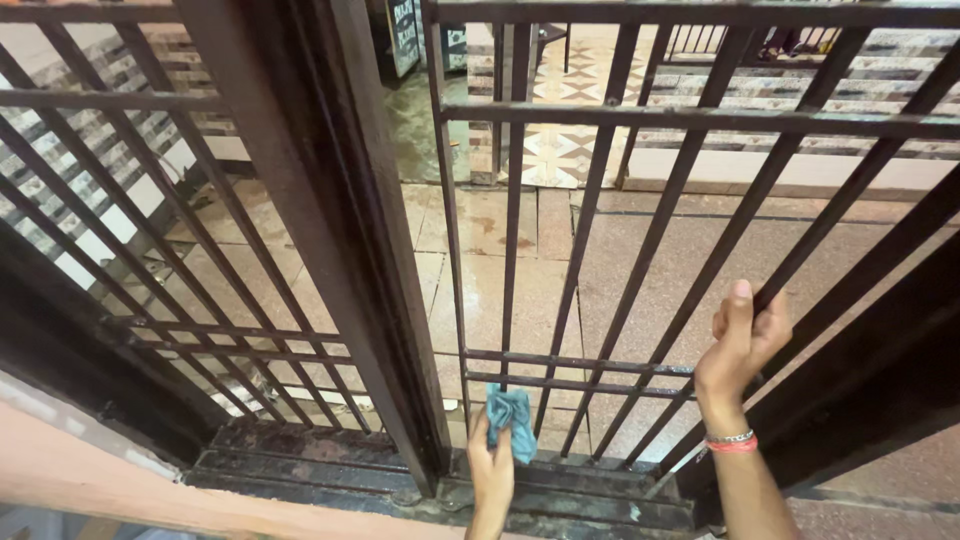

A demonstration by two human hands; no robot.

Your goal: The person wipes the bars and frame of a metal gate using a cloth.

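1. Underfoot, beyond the bars, lies a speckled reddish-brown stone floor (650,270) with a wet sheen, and farther off a patch of patterned cream-and-brown tiles (560,110).
2. Low walls faced in grey-and-white banded tile (860,75) run along the far side and the left.
3. Nearer the camera, a dark, worn metal threshold track (330,465) runs along the base of the doorway, scuffed and dusty.
4. A dark brown metal gate (700,120) fills the view, its thin bars standing upright (they lean in the picture only because the camera looks steeply down), tied by horizontal rails at top and bottom.
5. A thick dark post (330,230) stands between this gate and a second barred panel (150,200) to the left.
6. The left hand (490,470) reaches up from below, its fingers pinched around a small teal cloth (512,418).
7. That cloth is low on the gate, pressed against a bar just under the paired lower rails; it is bunched, its long axis running up and down along the bar.
8. The right hand (738,345) grips a slanting bar farther right, fingers curled tight around it and the thumb laid upward along the bar.
9. Its wrist wears an orange-red band beside a thin beaded bracelet (731,441).
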